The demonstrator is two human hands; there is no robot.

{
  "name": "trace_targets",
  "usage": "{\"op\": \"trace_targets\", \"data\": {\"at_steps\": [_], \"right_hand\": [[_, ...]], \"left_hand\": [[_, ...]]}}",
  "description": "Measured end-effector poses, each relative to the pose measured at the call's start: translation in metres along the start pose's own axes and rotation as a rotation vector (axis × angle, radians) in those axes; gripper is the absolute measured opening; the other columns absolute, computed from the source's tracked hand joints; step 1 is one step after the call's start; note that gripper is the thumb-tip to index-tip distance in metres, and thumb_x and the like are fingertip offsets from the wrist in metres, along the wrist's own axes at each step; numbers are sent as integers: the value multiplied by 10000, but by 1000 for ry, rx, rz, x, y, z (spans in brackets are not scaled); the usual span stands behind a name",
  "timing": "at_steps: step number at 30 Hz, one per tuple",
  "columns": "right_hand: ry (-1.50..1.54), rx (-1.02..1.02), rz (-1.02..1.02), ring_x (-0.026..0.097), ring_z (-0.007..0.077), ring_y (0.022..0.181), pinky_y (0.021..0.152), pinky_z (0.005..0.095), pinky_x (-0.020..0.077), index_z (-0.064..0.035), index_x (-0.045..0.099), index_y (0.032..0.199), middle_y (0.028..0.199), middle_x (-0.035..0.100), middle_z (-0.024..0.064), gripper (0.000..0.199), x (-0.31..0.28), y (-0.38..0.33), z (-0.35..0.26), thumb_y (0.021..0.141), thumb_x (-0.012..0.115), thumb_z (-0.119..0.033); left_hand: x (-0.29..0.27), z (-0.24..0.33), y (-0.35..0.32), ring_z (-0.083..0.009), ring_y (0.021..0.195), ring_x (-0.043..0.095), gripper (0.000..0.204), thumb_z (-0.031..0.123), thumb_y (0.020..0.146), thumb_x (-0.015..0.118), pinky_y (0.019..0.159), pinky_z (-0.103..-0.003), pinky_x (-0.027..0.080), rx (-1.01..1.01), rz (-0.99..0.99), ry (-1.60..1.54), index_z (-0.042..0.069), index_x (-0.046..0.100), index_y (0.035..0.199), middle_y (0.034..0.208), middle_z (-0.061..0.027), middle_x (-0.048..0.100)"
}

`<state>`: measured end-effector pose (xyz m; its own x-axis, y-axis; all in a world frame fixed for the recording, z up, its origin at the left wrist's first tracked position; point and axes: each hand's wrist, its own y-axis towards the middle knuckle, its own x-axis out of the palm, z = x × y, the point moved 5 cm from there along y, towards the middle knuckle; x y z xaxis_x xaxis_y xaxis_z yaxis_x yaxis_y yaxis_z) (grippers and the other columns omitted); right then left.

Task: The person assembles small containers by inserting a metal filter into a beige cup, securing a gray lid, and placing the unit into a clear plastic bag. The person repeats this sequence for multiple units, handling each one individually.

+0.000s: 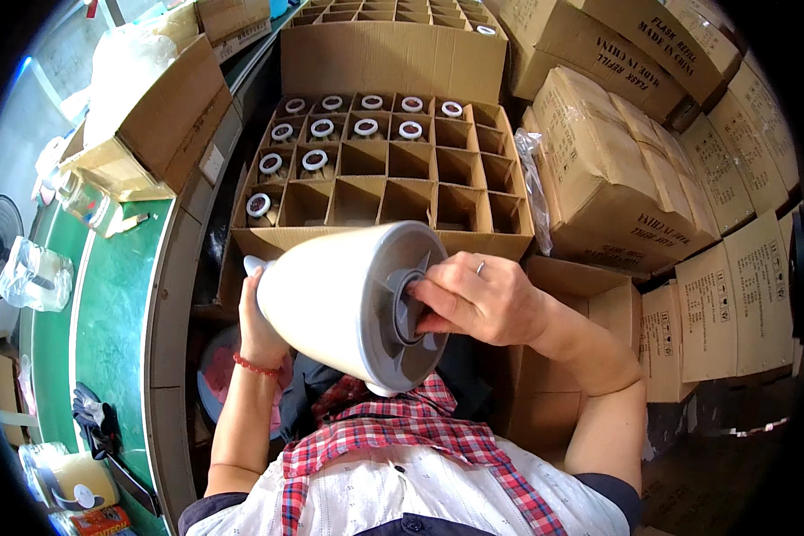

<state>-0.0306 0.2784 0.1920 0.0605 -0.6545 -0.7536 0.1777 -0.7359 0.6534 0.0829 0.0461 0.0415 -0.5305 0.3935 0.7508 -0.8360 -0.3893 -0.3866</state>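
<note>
A cream vacuum jug [317, 290] with a grey base lies tilted on its side in front of my chest, its underside turned to the right. My left hand [261, 329] grips its far-left end, the fingers mostly hidden behind the body. At the base, my right hand [484, 299] pinches the round grey base cap [406, 308] in the middle of the underside, thumb and fingers inside its recess. Just beyond the jug stands a divided cardboard box [487, 243]. Several upright items with round white-rimmed tops [315, 161] fill its back and left compartments.
On the left runs a green worktable [121, 313] with an open carton [165, 134], a black glove [94, 420] and another cream jug [85, 478]. Stacked cartons [607, 179] crowd the right. An open cardboard box [554, 393] sits under my right arm.
</note>
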Motion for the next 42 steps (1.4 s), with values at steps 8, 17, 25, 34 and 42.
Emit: {"op": "trace_targets", "data": {"at_steps": [8,17,25,34,42], "right_hand": [[1459,1028,240,494,194,1227,1026,327,387,14,314,1464,1373,474,115,743,8,-93,52,927,603,-412],[927,1685,938,606,82,840,721,234,488,-34,643,1052,948,663,14,344,64,-248,42,970,582,-362],[719,1727,983,474,41,664,594,189,403,-89,558,876,760,531,-48,341,56,-251,36,953,594,-419],[585,1653,983,515,74,794,735,233,437,-76,598,965,871,576,-23,333,54,-260,23,989,522,-399],[639,1699,1070,490,63,765,697,230,417,-84,599,949,837,560,-39,349,56,-265,16,976,538,-426]], "left_hand": [[40,-6,8,-225,1138,578,537,421,930,535,978,-378,447,271,-46,185,24,507,1291,1224,-117,606],[70,-67,-30,-357,1221,492,1041,353,645,888,959,-438,478,638,-621,1505,19,291,1430,1394,-204,379],[63,-70,-41,-504,1239,442,927,335,605,900,1002,-480,442,838,-554,1655,-61,380,1262,1420,-346,294],[9,-127,-7,-361,774,629,370,342,751,715,725,-444,488,441,-1197,1900,32,561,879,823,-181,640],[-9,-123,26,-344,842,606,536,519,727,758,740,-413,479,0,-1304,1719,9,609,795,856,-168,606]]}}
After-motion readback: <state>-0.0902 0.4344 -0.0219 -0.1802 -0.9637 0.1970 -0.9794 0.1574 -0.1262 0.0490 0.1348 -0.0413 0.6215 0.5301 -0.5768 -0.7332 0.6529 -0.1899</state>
